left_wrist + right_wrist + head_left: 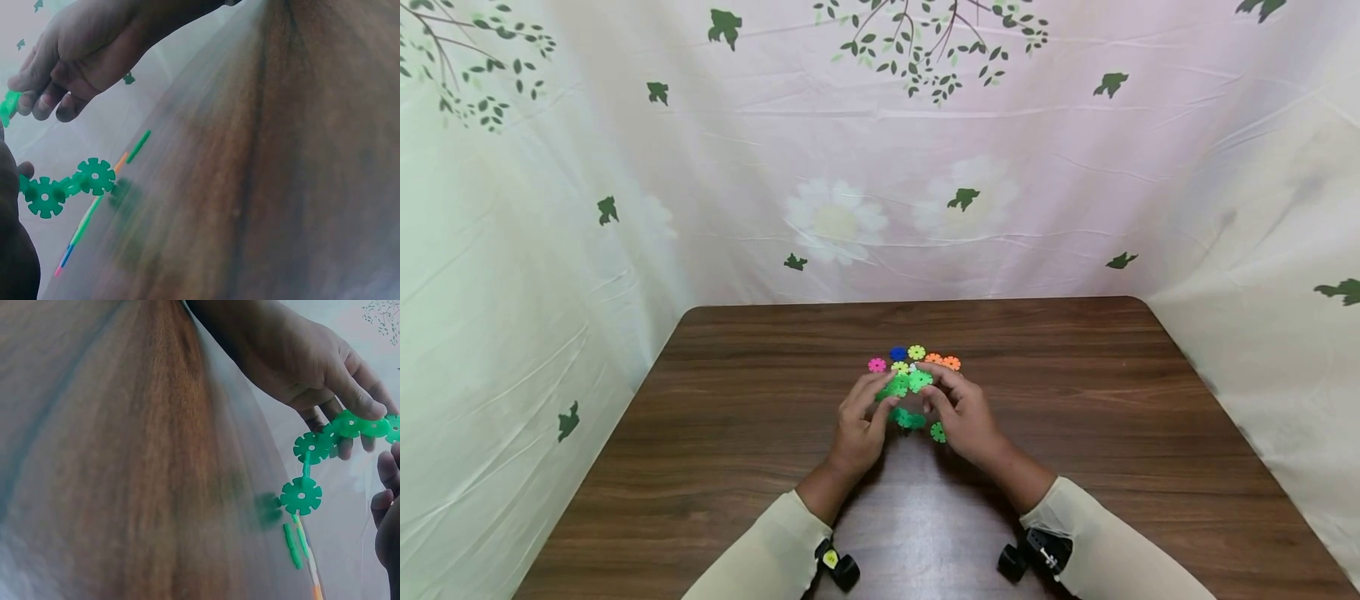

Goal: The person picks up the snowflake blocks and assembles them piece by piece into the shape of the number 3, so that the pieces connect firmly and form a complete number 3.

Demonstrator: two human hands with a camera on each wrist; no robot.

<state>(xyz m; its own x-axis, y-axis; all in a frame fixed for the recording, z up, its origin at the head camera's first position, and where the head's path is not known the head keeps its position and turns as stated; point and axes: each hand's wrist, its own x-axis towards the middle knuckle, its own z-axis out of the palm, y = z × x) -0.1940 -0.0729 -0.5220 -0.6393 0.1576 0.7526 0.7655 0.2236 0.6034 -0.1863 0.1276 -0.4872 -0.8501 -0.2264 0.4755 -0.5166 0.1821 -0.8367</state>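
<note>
My left hand (859,429) grips a chain of green slotted flower-shaped discs (311,448) with thumb and fingers. Part of the chain hangs down in front of the table, as the right wrist view shows, with its lowest disc (301,497) close over the surface. Facing it, my right hand (973,421) pinches a green disc (9,107) between thumb and forefinger. In the head view this right-hand disc (920,381) sits right at the end of the left hand's chain. Some of the chain is hidden behind the left fingers.
Beyond the hands, loose discs lie on the brown wooden table (715,417): pink (877,365), blue (898,353), yellow (917,352) and orange (952,363). A loose green disc (937,432) lies beside the right hand. A leaf-patterned curtain (737,167) surrounds the table.
</note>
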